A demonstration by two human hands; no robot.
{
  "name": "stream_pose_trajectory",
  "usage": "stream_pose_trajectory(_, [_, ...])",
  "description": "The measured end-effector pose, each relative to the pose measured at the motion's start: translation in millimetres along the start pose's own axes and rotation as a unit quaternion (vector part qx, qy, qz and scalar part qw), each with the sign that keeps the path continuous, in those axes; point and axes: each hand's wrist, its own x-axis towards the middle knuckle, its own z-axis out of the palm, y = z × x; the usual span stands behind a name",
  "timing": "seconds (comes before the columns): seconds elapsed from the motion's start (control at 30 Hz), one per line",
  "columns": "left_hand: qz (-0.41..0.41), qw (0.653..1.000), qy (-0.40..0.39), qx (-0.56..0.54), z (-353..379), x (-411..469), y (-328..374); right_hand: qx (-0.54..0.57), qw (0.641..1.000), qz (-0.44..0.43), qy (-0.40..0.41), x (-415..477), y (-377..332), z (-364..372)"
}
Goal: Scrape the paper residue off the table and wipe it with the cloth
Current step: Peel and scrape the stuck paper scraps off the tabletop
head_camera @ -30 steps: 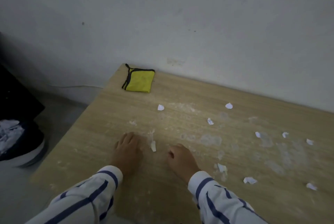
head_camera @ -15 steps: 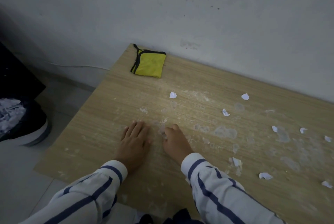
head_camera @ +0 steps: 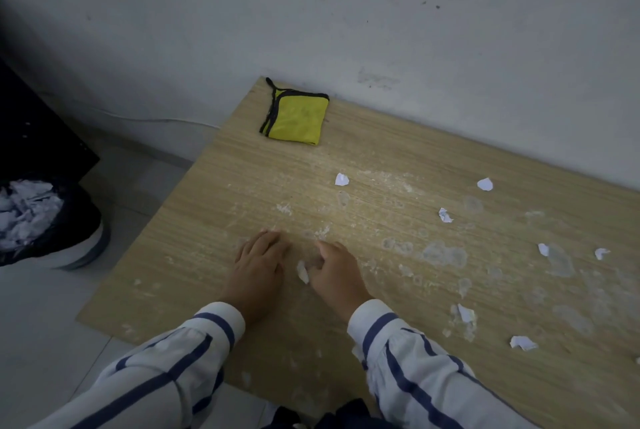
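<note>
**Head view: both hands on the bench beside a loosened paper scrap**

Head camera looks down on a pale wood-grain bench (head_camera: pixel 398 165) set against a grey wall (head_camera: pixel 381 13). The left hand (head_camera: pixel 258 269) lies flat on the bench, palm down, fingers spread and holding nothing. The right hand (head_camera: pixel 337 274) rests just beside it with its fingers curled under, fingertips against the surface; whether it pinches anything cannot be told. Between the two hands, touching the right hand's thumb side, sits a small white paper scrap (head_camera: pixel 303 271).

A folded yellow cloth (head_camera: pixel 298 117) with black edging lies at the far left corner of the bench, close to the wall and well apart from both hands. Whitish paper residue (head_camera: pixel 445 254) smears the wood in patches to the right of the hands and beyond them. Loose torn bits (head_camera: pixel 341 179) are scattered over the same area, more of them toward the right edge of the view.

Both arms wear white sleeves (head_camera: pixel 194 352) with dark blue stripes. On the floor to the left stands a dark bin (head_camera: pixel 52 221) filled with crumpled white paper.
</note>
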Motion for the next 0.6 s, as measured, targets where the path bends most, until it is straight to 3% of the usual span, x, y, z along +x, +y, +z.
stream_pose_trajectory(0.2, [-0.003,0.999,0.018,-0.029,-6,54,22,-0.01,0.997,0.022,0.08,15,20,-14])
stream_pose_trajectory(0.4, [0.052,0.997,0.012,-0.052,-2,127,61,-0.134,0.979,0.079,0.131,34,47,-34])
stream_pose_trajectory(0.6, [0.085,0.995,-0.042,0.033,14,175,80,-0.116,0.954,0.183,0.207,46,89,-82])
